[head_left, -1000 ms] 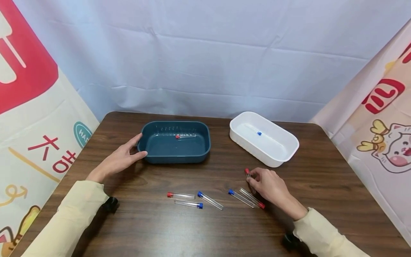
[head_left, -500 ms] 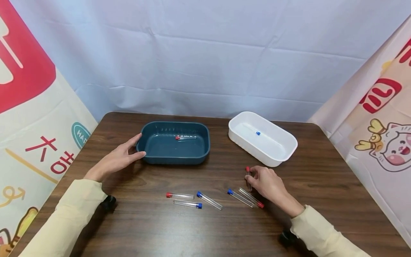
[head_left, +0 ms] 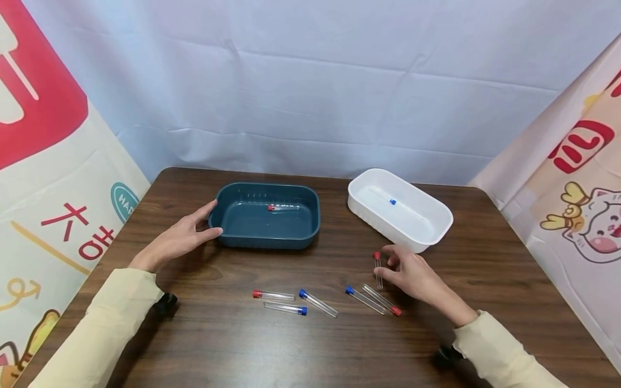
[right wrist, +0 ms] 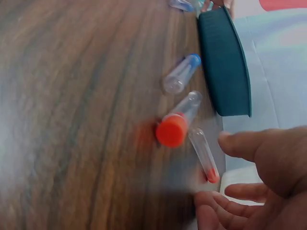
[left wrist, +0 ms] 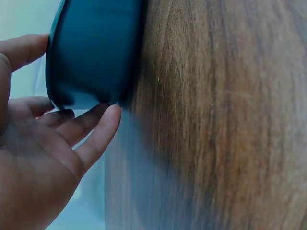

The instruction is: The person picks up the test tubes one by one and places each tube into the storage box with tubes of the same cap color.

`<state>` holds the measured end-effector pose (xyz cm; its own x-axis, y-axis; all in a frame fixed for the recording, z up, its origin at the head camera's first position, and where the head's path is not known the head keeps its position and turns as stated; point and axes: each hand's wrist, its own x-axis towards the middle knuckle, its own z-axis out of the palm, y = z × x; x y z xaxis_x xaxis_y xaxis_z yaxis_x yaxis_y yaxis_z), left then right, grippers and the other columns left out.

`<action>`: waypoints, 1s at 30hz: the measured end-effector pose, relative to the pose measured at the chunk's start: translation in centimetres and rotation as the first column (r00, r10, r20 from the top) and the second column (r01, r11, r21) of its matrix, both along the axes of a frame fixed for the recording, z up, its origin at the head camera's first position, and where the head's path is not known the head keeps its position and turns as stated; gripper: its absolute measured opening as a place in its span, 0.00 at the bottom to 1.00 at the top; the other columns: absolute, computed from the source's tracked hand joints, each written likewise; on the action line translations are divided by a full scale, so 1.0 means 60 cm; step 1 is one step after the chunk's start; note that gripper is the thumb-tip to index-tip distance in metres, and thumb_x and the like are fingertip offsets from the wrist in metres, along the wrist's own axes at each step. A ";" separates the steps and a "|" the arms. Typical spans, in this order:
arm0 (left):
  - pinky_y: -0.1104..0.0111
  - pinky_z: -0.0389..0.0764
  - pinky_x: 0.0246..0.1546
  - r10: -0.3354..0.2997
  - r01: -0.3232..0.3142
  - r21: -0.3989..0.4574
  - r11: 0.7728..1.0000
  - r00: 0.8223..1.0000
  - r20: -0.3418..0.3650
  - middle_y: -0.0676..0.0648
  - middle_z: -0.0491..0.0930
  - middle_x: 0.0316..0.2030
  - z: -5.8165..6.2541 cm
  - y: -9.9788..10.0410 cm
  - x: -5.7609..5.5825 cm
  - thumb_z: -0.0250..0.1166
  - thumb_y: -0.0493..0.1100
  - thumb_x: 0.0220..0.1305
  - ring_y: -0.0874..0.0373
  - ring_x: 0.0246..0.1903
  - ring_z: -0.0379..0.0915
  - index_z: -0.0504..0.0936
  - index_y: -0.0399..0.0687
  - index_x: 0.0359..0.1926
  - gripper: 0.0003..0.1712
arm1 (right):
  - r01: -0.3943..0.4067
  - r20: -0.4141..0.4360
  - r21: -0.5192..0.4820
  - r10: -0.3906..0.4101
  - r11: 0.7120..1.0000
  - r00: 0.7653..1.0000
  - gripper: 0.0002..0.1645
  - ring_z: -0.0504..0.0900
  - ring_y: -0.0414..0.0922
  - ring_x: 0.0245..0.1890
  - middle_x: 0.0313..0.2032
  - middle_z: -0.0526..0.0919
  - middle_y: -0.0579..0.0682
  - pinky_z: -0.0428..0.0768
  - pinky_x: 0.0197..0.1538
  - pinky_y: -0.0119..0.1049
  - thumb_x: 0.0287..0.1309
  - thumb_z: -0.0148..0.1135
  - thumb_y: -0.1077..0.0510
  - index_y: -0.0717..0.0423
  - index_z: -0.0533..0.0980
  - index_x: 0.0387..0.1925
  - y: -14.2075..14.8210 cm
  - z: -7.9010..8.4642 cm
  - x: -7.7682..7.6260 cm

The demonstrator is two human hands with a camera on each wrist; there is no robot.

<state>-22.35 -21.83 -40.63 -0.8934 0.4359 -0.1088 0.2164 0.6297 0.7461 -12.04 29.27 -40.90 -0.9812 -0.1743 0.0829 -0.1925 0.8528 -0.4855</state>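
My left hand [head_left: 181,237] rests against the left end of a dark teal tray [head_left: 264,242], fingers extended; in the left wrist view its fingertips [left wrist: 112,112] touch the tray's outer wall. A red-capped test tube [head_left: 378,271] lies on the table beside my right hand [head_left: 417,275]. That hand's thumb and fingers are spread around the tube and hold nothing; the right wrist view has the tube [right wrist: 204,155] in the gap. Just in front lie another red-capped tube [head_left: 382,299] and a blue-capped tube [head_left: 366,300], close together.
Toward the left lie a red-capped tube [head_left: 274,295] and two blue-capped tubes, one straight [head_left: 285,307], one slanted [head_left: 318,303]. One red-capped tube [head_left: 283,208] is inside the teal tray. A white tray [head_left: 398,233] at back right holds a blue-capped tube [head_left: 388,199].
My right thumb and fingers have parted from the red-capped tube they were pinching. The tube has turned slightly and now lies on the table. The left hand stays at the teal tray.
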 end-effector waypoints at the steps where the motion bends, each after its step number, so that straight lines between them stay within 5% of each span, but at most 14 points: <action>1: 0.36 0.56 0.71 0.001 -0.001 0.001 1.000 1.000 0.001 0.38 0.42 0.82 0.000 0.000 0.000 0.58 0.61 0.76 0.32 0.76 0.49 0.41 0.51 0.84 0.50 | -0.022 -0.002 -0.004 0.022 1.000 1.000 0.31 0.75 0.40 0.29 0.36 0.81 0.52 0.76 0.34 0.37 0.58 0.77 0.53 0.68 0.78 0.56 0.004 0.000 0.000; 11: 0.37 0.57 0.71 -0.007 0.007 0.017 1.000 1.000 -0.007 0.39 0.42 0.82 0.001 -0.002 0.001 0.59 0.57 0.77 0.32 0.76 0.50 0.41 0.52 0.84 0.49 | -0.238 0.043 -0.019 0.239 0.971 0.970 0.45 0.74 0.40 0.30 0.42 0.77 0.56 0.74 0.35 0.32 0.51 0.83 0.51 0.71 0.73 0.63 0.027 0.003 -0.003; 30: 0.37 0.59 0.70 -0.009 0.010 0.032 0.999 1.000 -0.007 0.38 0.43 0.82 0.001 0.000 0.003 0.60 0.56 0.77 0.33 0.75 0.53 0.40 0.52 0.84 0.49 | -0.266 0.054 0.002 0.266 0.964 0.963 0.51 0.71 0.43 0.35 0.41 0.76 0.54 0.73 0.35 0.32 0.44 0.86 0.49 0.73 0.73 0.64 0.027 0.005 -0.014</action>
<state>-22.17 -21.83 -40.56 -0.8899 0.4475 -0.0882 0.2277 0.6035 0.7642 -12.89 30.87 -40.61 -0.9023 -0.4302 0.0292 -0.3873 0.7789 -0.4934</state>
